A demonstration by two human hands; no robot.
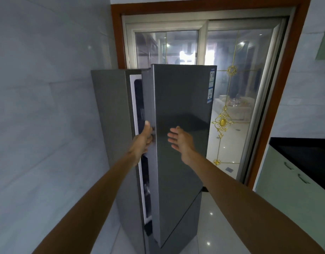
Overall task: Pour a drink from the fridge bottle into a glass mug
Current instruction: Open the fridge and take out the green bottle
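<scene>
A tall grey fridge (112, 125) stands in front of me against the left wall. Its upper door (181, 116) is swung partly open, leaving a narrow gap onto a dark interior. My left hand (142, 142) grips the door's left edge at mid height, thumb up along the edge. In front of the door face, my right hand (181, 139) is held with its fingers spread and straight, holding nothing. No bottle or glass mug is in sight; the fridge's contents are hidden in the dark gap.
Behind the fridge is a sliding glass door (231, 79) in a brown wooden frame. A black countertop (304, 153) over pale green cabinets (286, 180) runs along the right. A grey tiled wall (39, 107) closes the left side. The floor is glossy white tile (209, 226).
</scene>
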